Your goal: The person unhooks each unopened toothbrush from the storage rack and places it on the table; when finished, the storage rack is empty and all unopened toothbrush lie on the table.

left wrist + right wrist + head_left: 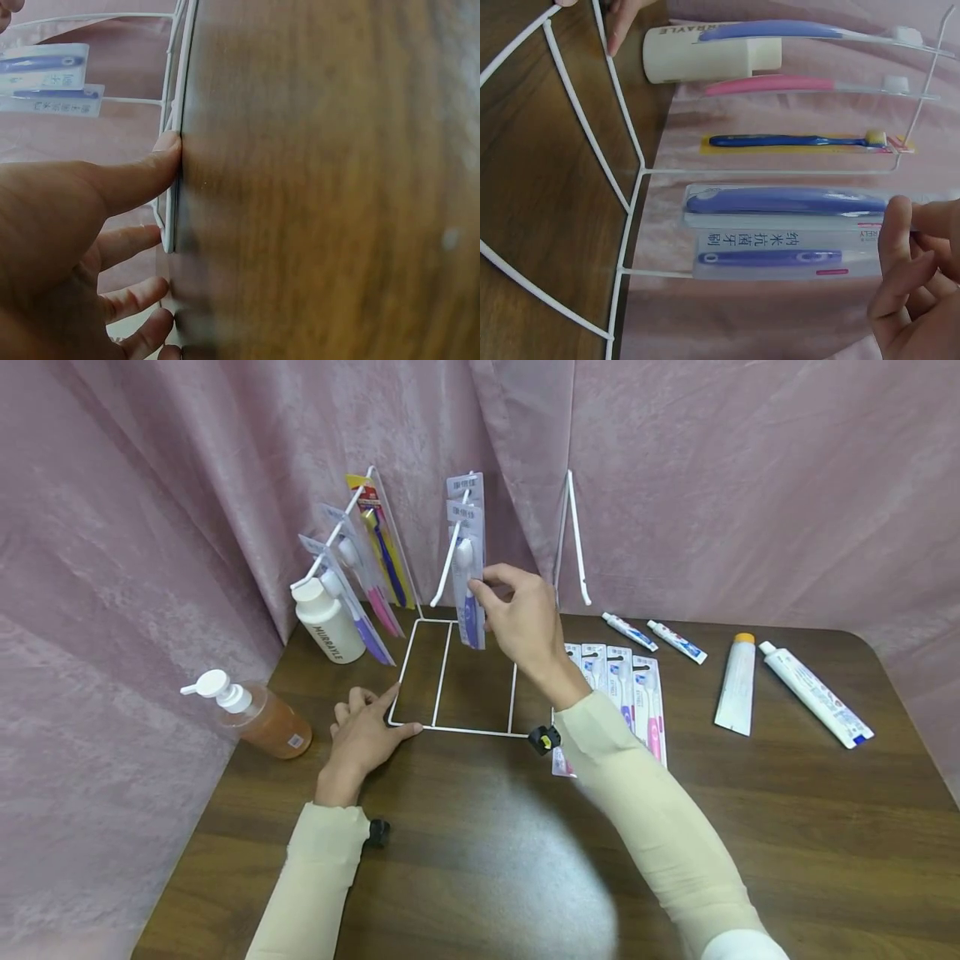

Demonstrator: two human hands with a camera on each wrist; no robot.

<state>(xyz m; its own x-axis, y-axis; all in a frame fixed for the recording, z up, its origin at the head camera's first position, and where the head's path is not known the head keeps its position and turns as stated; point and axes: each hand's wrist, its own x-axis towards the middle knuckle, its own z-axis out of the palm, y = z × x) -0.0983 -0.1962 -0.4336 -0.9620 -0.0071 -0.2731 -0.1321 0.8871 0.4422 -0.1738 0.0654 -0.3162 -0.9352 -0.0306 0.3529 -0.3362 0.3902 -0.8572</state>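
A white wire display rack [437, 693] stands on the table, its hooks rising at the back. My left hand [365, 731] rests at its front left corner, thumb on the front wire and index finger along the side wire. On the middle hook hang two packaged toothbrushes, one behind the other. My right hand [522, 618] pinches the side edge of the front purple toothbrush pack [467, 602] between thumb and index finger. From the left hook hang a purple toothbrush [772, 30], a pink toothbrush [772, 85] and a blue toothbrush on yellow card [795, 141].
The right hook [577, 539] holds nothing. Several packaged toothbrushes [647, 702] lie under my right forearm. Toothpaste tubes [816, 693] lie farther right. At the left stand a white bottle [330, 631] and an amber pump bottle [270, 722]. A pink curtain [712, 485] hangs behind.
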